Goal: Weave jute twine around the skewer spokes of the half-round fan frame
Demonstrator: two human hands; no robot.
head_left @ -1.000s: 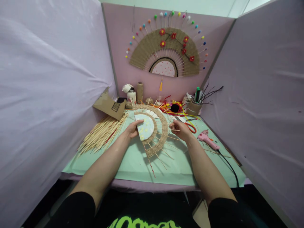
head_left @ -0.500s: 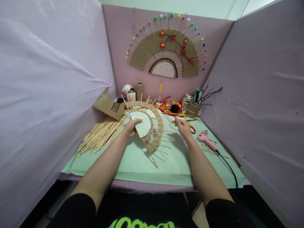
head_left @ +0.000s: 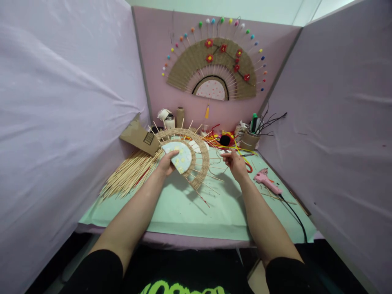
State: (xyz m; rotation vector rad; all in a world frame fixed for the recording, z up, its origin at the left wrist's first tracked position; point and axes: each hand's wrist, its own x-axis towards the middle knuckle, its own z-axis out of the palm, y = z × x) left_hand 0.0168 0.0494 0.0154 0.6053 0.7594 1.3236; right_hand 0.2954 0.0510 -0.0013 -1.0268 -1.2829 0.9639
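My left hand (head_left: pixel 168 163) grips a half-round fan (head_left: pixel 200 147) by its straight edge, thumb on the pale blue, yellow-flowered centre piece (head_left: pixel 180 155). Two bands of brown twine are woven round the fan's thin wooden sticks, whose bare ends stick out past the outer band. The fan is held tilted above the table. Off its right side, my right hand (head_left: pixel 235 163) is closed in a pinch on a thin strand of twine (head_left: pixel 218 166), which hangs in a loose loop toward the fan's sticks.
Bundled sticks (head_left: pixel 131 173) and a cardboard piece (head_left: pixel 141 136) lie left. A pink glue gun (head_left: pixel 267 181) with black cord lies right, near red-handled scissors (head_left: pixel 249 167). Behind are a pen holder (head_left: pixel 249 140), jar (head_left: pixel 169 121) and twine spool (head_left: pixel 180 116). A decorated fan (head_left: pixel 214 61) hangs on the back wall.
The fan has turned anticlockwise in my left hand, its lower end swinging up and right. My right hand has shifted slightly, and the twine loop now hangs lower.
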